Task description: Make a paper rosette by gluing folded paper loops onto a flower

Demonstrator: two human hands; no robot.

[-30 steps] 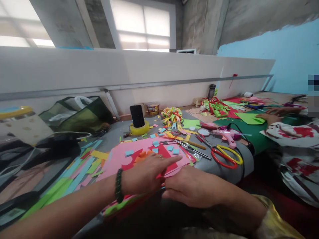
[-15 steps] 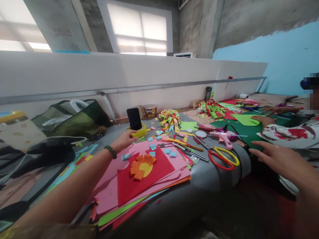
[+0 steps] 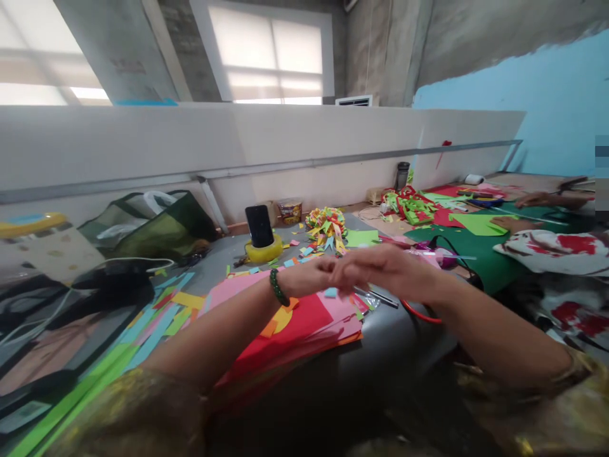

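Note:
My left hand point(image 3: 311, 276) and my right hand point(image 3: 380, 270) meet above the paper stack, fingertips touching or overlapping. The left fingers are curled and partly hidden behind the right ones; whether anything is between them is too blurred to tell. A green bead bracelet point(image 3: 279, 287) circles my left wrist. Under the hands lies a red sheet point(image 3: 280, 343) on pink sheets, with an orange and yellow paper flower point(image 3: 284, 319) partly covered by my left wrist. Just behind my right hand, red scissors handles point(image 3: 423, 313) and a metal tool point(image 3: 383, 297) show in part.
A phone point(image 3: 259, 226) stands in a yellow tape roll point(image 3: 264, 249). Behind the hands are a paper-strip bundle point(image 3: 326, 223) and a cup point(image 3: 290, 211). Colored strips point(image 3: 162, 317) lie at left, near a dark green bag point(image 3: 176, 222). At right, another person's hand point(image 3: 516, 223) rests by green paper point(image 3: 480, 223).
My left hand has left the yellow tape roll and moved right. My right hand has come in from the right, over the scissors, to meet it. The view has shifted slightly.

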